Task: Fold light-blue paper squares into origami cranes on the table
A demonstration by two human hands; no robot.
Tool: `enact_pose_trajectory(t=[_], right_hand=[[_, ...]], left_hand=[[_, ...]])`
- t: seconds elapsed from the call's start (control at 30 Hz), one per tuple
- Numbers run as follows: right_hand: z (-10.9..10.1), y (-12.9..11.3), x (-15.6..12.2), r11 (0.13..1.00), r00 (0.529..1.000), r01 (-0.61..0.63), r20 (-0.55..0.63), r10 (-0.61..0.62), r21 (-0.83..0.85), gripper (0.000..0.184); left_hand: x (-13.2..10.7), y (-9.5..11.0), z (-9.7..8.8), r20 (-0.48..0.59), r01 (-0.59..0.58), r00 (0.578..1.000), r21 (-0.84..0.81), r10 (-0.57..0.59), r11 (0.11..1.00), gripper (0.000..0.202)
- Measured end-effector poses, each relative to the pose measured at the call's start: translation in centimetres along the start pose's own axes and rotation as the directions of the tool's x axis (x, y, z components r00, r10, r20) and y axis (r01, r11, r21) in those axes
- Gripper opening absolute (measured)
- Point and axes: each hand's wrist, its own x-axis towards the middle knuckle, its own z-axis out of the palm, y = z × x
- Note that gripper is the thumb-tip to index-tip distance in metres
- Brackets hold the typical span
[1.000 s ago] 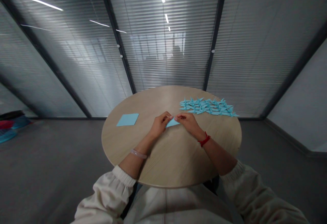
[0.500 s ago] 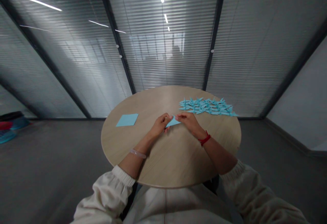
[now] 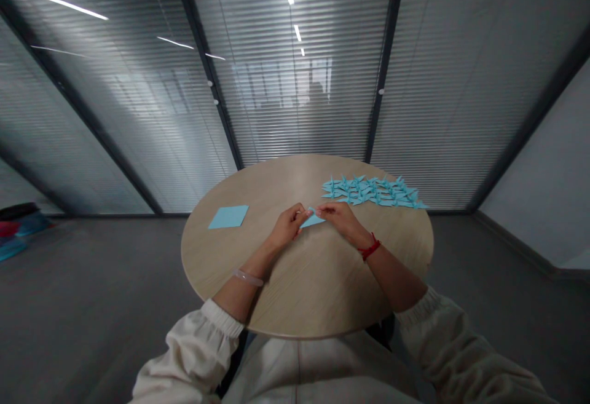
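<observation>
Between my two hands is a small folded piece of light-blue origami paper (image 3: 313, 220), its lower part showing as a pale triangle. My left hand (image 3: 291, 222) pinches its left side, thumb on top. At the upper right edge, the fingers of my right hand (image 3: 338, 213) are closed on the paper. Fingers cover much of it, so the exact folds cannot be made out. To the left, flat on the table, lies blue square paper (image 3: 228, 217); whether it is one sheet or a stack I cannot tell. Several folded blue paper cranes (image 3: 373, 191) stand in rows at the back right.
The round wooden table (image 3: 304, 299) has its near edge close to my lap. Behind it rises a glass wall with blinds (image 3: 304, 127) and dark frames. Blue and red objects (image 3: 13, 232) are on the floor at far left.
Both hands stay nearly in place on the folded paper, with only slight finger movement. The fingertips under the paper at my left hand show less now. The whole view has shifted slightly.
</observation>
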Motion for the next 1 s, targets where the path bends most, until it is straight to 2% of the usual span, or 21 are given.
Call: enact_pose_trajectory(t=[0.4, 0.57, 0.7, 0.87, 1.0], right_hand=[[0.1, -1.0, -0.4, 0.998, 1.0, 0.005, -0.008, -0.005, 0.064, 0.031], [0.1, -1.1, -0.4, 0.997, 1.0, -0.015, -0.012, 0.016, 0.08, 0.03], [0.2, -0.8, -0.2, 0.996, 0.999, -0.022, -0.029, 0.025, 0.081, 0.029], [0.4, -0.2, -0.1, 0.999, 0.999, 0.025, -0.025, -0.024, 0.037, 0.026], [0.8, -0.1, -0.4, 0.997, 0.997, 0.076, 0.03, -0.076, -0.004, 0.022]], left_hand=[[0.2, 0.5, 0.2, -0.092, -0.141, 0.982, 0.247, 0.168, 0.959, 0.039], [0.0, 0.9, 0.2, -0.121, -0.178, 0.968, 0.281, 0.219, 0.943, 0.036], [-0.1, 0.5, 0.4, -0.147, -0.122, 0.976, 0.239, 0.16, 0.963, 0.035], [-0.3, 0.1, 0.4, -0.022, -0.046, 0.999, 0.062, 0.047, 0.997, 0.037], [-0.4, 0.5, 0.2, 0.015, -0.03, 0.999, 0.099, 0.029, 0.995, 0.039]])
